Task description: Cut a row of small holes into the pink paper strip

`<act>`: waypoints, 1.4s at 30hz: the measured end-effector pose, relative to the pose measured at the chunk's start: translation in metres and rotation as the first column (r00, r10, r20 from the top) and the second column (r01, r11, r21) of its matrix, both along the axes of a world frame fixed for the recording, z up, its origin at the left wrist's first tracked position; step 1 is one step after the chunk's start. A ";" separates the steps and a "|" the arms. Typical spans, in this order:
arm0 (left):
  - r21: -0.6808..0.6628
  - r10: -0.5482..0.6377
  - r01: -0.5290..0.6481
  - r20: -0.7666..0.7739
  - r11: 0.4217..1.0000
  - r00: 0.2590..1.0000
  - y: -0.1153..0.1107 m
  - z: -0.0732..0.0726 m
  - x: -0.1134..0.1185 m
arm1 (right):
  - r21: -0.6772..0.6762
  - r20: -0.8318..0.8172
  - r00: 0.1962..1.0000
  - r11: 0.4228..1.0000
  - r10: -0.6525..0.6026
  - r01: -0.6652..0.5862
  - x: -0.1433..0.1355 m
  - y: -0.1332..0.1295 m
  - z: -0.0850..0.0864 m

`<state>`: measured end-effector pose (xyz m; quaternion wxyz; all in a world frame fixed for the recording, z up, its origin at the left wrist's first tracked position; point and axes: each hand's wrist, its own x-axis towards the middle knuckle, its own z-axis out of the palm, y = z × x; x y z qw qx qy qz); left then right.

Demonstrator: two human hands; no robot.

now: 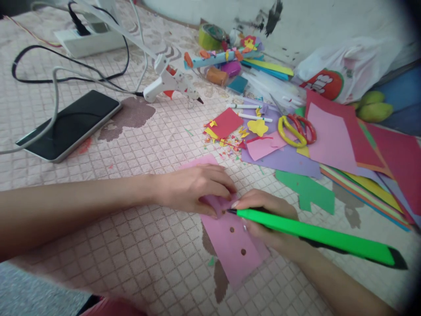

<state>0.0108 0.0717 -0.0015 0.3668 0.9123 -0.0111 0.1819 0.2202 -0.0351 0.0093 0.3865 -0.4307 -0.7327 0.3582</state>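
Note:
A pink paper strip [237, 259] lies on the patterned tablecloth, with a row of small dark round spots along it. Over its far part is my left hand [200, 186], fingers curved and thumb on the strip, holding it against the table. My right hand [269, 215] is closed around a green pen [309, 232] with a black end. The pen's dark tip points left and meets the strip at or beside the farthest visible spot, close to my left thumb. I cannot tell whether the spots are drawn or are holes.
A phone [72, 125], a white glue gun [171, 81] and a power strip [95, 41] with cables lie left and behind. Red and yellow scissors [292, 136] rest on coloured paper sheets [332, 136]. Green paper [309, 193] and paper scraps are nearby. A plastic bag [358, 66] stands behind.

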 end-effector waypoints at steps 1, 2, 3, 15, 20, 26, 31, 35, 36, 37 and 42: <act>0.005 -0.001 0.001 -0.006 1.000 1.000 0.000 0.000 0.000 | -0.013 -0.011 1.000 1.000 -0.027 0.027 0.000 0.000 0.001; 0.009 -0.003 0.003 -0.014 1.000 1.000 0.000 0.000 0.000 | -0.025 -0.016 0.999 0.999 -0.049 0.049 0.000 0.000 0.002; 0.012 -0.006 0.006 -0.022 1.000 1.000 0.001 0.001 0.000 | -0.035 -0.015 0.998 0.997 -0.062 0.062 0.000 0.000 0.003; 0.228 0.030 -0.023 -0.026 0.973 0.999 -0.001 0.006 -0.009 | -0.016 -0.006 0.998 0.998 -0.066 0.066 0.006 -0.004 0.005; 0.268 0.125 -0.104 -0.061 0.958 0.990 -0.012 0.003 -0.011 | 0.024 0.035 0.999 0.999 0.034 -0.035 0.003 0.003 0.006; 0.177 0.051 -0.041 -0.055 0.983 0.997 -0.005 0.001 -0.009 | 0.052 0.025 0.994 0.992 0.110 -0.111 -0.002 0.012 0.005; 0.077 -0.018 0.023 -0.068 0.997 0.998 0.005 0.000 -0.011 | 0.015 0.020 0.996 0.996 0.085 -0.085 -0.005 0.011 0.004; 0.038 -0.024 0.027 -0.086 0.999 0.996 0.007 0.000 -0.011 | 0.028 0.015 0.998 0.998 0.055 -0.056 -0.009 0.010 0.002; 0.035 -0.025 0.028 -0.089 0.999 0.996 0.007 0.000 -0.011 | 0.033 0.017 0.999 0.998 0.048 -0.049 -0.010 0.010 0.002; 0.034 -0.027 0.030 -0.096 0.999 0.995 0.007 0.001 -0.011 | 0.037 0.020 0.999 0.998 0.042 -0.042 -0.010 0.010 0.001; 0.023 -0.034 0.036 -0.103 0.999 0.994 0.007 0.002 -0.011 | 0.035 0.037 0.998 0.998 0.051 -0.052 -0.010 0.010 0.001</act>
